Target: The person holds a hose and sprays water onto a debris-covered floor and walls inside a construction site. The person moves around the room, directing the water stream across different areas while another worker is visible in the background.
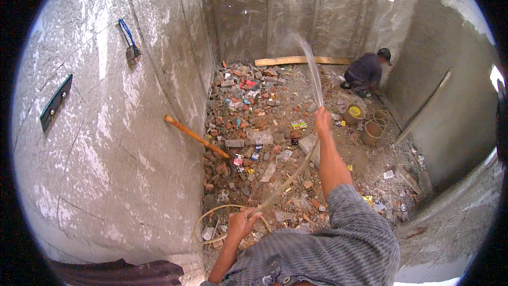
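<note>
A pale, see-through hose [283, 188] runs slackly between my two hands. My right hand [322, 121], its arm stretched out ahead, is closed round the hose near its mouth. From there a stream of water [313, 71] sprays up and away toward the far wall [291, 16], fanning out at its tip. Low and to the left, my left hand [241, 223] is closed round a lower stretch of the hose. Beside that hand the hose loops over the rubble.
Broken bricks and litter [243, 106] cover the floor. At the far right a co-worker [366, 73] crouches by the wall, near two buckets [372, 132]. A wooden pole [196, 136] leans at the left wall; a long plank [296, 60] lies along the far wall.
</note>
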The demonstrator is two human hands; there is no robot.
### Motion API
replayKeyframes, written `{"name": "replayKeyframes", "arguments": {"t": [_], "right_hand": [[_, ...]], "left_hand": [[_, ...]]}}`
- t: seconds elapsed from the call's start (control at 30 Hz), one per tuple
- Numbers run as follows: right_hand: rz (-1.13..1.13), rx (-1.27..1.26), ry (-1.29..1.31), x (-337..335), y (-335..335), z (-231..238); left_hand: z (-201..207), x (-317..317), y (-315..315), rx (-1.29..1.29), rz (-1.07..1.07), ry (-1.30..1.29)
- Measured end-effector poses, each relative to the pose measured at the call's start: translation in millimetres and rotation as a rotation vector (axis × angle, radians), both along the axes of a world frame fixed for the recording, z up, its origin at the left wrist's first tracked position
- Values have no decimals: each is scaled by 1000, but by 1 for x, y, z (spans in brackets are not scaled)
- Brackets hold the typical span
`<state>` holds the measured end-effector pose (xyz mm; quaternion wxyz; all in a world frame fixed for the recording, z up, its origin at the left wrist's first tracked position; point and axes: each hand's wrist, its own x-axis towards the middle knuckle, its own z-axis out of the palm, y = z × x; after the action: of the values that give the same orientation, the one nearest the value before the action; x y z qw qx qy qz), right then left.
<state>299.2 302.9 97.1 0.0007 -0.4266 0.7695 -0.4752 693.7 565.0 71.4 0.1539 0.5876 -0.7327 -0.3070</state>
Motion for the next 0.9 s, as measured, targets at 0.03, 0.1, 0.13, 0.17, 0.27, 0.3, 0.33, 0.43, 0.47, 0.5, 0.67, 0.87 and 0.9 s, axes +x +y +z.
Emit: {"name": "replayKeyframes", "arguments": {"t": [0.03,0.1,0.13,0.17,0.27,0.3,0.33,0.43,0.47,0.5,0.67,0.87,0.9], "right_hand": [[7,-35,-71,4,2,14],[7,-98,-254,12,6,40],[16,-135,-345,16,7,52],[8,-152,-354,19,7,63],[1,-230,-401,24,7,85],[3,-262,-421,24,6,89],[9,-281,-452,24,5,90],[-45,-343,-330,17,-1,83],[-58,-282,-289,14,-4,77],[-68,-237,-237,11,-7,70],[-82,-95,-191,-8,-20,30],[-48,-195,-321,-16,-26,34],[-34,-220,-341,-15,-25,39]], "left_hand": [[2,-1,0,-40,8,38],[7,-3,0,-126,23,74],[9,-3,-1,-91,29,121],[12,-3,-2,-59,34,157],[16,-4,-4,-37,46,252],[16,-4,-5,-50,50,273],[16,-4,-6,-15,56,254],[13,-3,-11,37,61,207],[12,-2,-11,33,56,217],[11,-2,-12,30,52,227],[9,-3,-10,-1,33,202],[11,-8,-13,28,20,183],[11,-8,-13,9,17,198]]}}
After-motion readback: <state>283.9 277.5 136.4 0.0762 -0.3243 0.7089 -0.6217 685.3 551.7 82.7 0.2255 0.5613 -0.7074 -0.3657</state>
